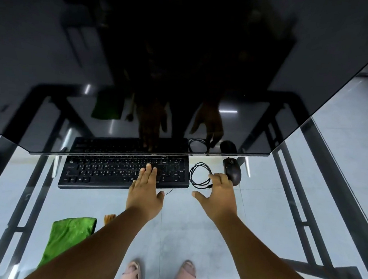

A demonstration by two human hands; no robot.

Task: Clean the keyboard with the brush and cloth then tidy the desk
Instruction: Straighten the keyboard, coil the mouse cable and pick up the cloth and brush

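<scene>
A green cloth (68,238) is lying at seven o'clock on the glass surface (260,208), well apart from the black keyboard (112,171) sitting under the dark monitor (183,63). The left hand (145,191) is resting released, its straight fingers touching the keyboard's right-hand keys. At three o'clock from it, the right hand (218,195) is spreading released beside a coiled black cable (199,176) and a black mouse (231,170).
</scene>
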